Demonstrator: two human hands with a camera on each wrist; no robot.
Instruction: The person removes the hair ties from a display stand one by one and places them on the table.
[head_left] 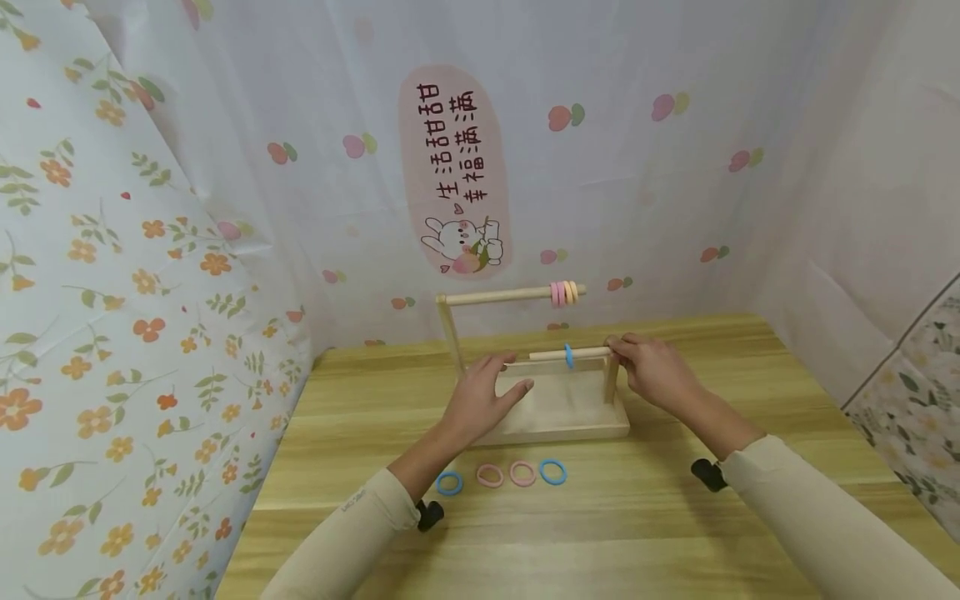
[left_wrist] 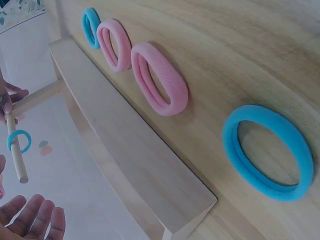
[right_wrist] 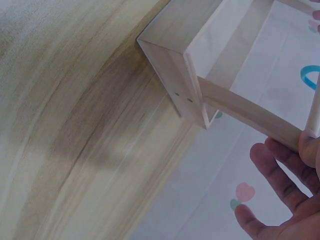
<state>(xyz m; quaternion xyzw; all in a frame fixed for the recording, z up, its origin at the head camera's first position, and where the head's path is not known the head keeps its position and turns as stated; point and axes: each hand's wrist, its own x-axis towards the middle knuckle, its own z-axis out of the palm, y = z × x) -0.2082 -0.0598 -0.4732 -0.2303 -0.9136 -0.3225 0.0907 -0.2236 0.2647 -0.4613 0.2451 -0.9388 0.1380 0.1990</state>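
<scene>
A wooden rack (head_left: 555, 432) stands on the table with an upper rod (head_left: 498, 297) and a lower rod (head_left: 588, 353). One blue hair tie (head_left: 568, 357) hangs around the lower rod. My right hand (head_left: 658, 371) grips the top of the short post (right_wrist: 250, 112), where the lower rod joins it. Near that rod's free end, my left hand (head_left: 480, 398) is held with thumb and fingers apart and nothing between them. Pink and yellow hair ties (head_left: 564, 293) sit side by side around the upper rod, close to its right end.
In front of the rack, a row lies on the table (head_left: 585, 542): a blue hair tie (head_left: 449, 483), a pink one (head_left: 490, 476), another pink one (head_left: 522, 473) and a blue one (head_left: 552, 472). A patterned curtain (head_left: 600, 183) hangs behind.
</scene>
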